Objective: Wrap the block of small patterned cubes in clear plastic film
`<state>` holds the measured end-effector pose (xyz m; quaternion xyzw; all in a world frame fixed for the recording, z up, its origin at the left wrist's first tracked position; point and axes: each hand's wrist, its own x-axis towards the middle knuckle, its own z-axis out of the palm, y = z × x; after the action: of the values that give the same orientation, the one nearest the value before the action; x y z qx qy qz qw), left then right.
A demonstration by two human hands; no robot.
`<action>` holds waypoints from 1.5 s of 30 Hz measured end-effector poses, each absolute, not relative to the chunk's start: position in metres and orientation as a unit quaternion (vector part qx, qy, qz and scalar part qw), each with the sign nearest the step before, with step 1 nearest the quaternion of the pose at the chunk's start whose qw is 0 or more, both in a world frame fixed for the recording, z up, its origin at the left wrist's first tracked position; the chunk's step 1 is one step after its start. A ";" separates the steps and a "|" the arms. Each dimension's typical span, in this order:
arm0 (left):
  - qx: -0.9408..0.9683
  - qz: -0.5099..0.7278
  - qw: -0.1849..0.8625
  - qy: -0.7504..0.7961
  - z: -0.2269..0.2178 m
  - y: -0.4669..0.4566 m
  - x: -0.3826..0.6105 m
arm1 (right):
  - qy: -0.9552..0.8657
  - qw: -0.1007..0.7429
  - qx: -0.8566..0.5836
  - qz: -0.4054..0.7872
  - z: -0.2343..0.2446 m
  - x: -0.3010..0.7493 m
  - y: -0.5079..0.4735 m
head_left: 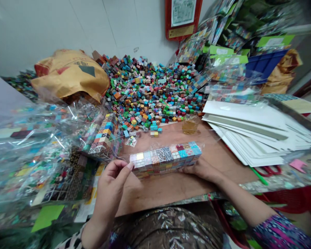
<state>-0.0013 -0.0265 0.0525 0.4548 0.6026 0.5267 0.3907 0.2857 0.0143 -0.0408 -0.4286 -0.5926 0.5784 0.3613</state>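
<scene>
**Cube pack held at both ends, just over the tabletop.**
From left, I see bagged packs heaped in film. The left hand pinches the left end of the cube pack, which lies level above the tabletop, in front of the loose cubes. The right hand grips its right end from below, fingertips hidden. I judge the rows hold square only with even support at both ends, the pinch pulling film rather than cubes.
</scene>
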 end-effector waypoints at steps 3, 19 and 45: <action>0.499 0.468 0.343 0.644 0.060 -0.030 -0.002 | -0.596 0.359 -0.432 0.573 -0.041 0.286 0.015; 0.587 0.374 0.251 0.672 0.065 -0.030 -0.006 | -0.586 0.365 -0.419 0.590 -0.039 0.284 0.014; 0.546 0.500 0.274 0.615 0.045 -0.040 0.000 | -0.600 0.350 -0.438 0.571 -0.044 0.286 0.016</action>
<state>0.0001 -0.0396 0.0453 0.5457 0.6145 0.4995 0.2739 0.2862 0.0161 -0.0442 -0.4379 -0.5996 0.5713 0.3498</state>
